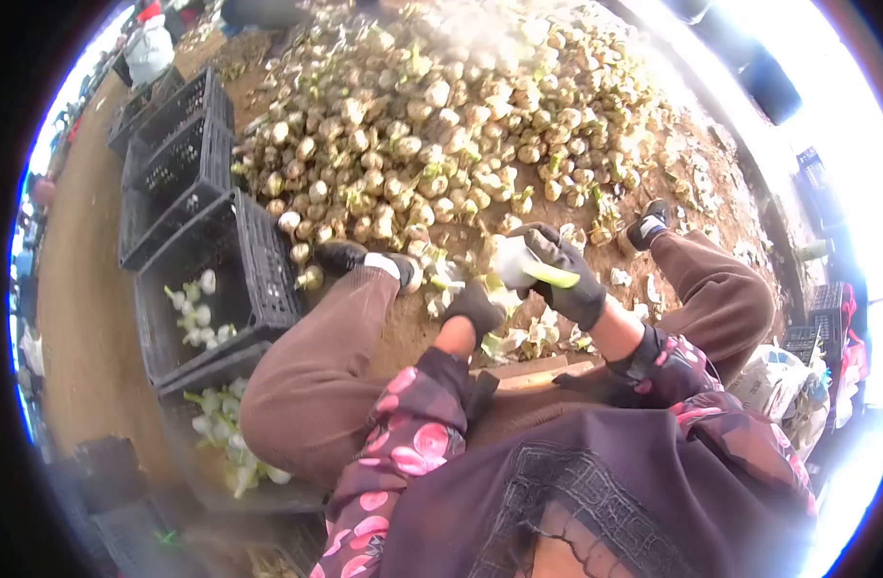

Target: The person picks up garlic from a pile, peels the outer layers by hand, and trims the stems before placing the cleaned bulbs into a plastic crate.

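Note:
Both my hands wear dark gloves and meet in front of my knees. My left hand (476, 310) is closed at the lower left side of a pale bulb (511, 262), on some leafy peel; what exactly its fingers hold is too small to make out. Wrapped round the bulb's right side is my right hand (569, 279), with a light green stalk (551, 275) lying across its palm side. Loose peel and leaves (533, 339) lie on the ground just below the hands.
A large heap of bulbs (413, 144) spreads ahead. Black crates (259, 260) stand in a row at the left, some with peeled white bulbs (196, 310) inside. White sacks (774, 385) and more crates (831, 313) are at the right. My shoes rest beside the heap.

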The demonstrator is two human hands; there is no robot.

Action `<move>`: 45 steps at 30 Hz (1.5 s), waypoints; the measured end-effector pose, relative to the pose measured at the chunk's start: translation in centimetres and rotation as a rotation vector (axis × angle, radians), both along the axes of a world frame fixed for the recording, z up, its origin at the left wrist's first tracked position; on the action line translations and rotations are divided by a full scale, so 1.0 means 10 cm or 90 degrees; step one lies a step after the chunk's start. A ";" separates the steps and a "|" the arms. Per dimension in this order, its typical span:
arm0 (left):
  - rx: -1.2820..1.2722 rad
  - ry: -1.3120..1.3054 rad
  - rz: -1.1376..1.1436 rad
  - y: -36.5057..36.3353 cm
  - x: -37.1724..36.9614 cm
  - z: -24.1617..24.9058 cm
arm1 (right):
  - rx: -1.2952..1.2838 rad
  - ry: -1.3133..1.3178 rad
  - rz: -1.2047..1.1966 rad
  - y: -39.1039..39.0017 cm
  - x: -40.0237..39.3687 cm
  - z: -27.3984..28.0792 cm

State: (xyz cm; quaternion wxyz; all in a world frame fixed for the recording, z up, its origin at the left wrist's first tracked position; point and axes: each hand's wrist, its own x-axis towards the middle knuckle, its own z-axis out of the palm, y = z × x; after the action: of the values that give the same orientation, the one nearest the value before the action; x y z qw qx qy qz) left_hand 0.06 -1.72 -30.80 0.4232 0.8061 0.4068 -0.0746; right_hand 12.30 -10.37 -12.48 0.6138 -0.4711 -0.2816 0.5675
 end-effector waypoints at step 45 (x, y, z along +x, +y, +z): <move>-0.375 -1.129 0.453 -0.13 -1.02 1.92 | -0.409 -0.784 0.335 -0.22 0.92 -1.48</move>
State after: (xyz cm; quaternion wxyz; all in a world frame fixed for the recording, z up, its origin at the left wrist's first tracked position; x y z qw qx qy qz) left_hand -10.15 -3.01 -11.57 0.7543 0.2649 0.1273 0.5871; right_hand 21.53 -12.60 -27.32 0.0205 -0.7771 -0.4986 0.3834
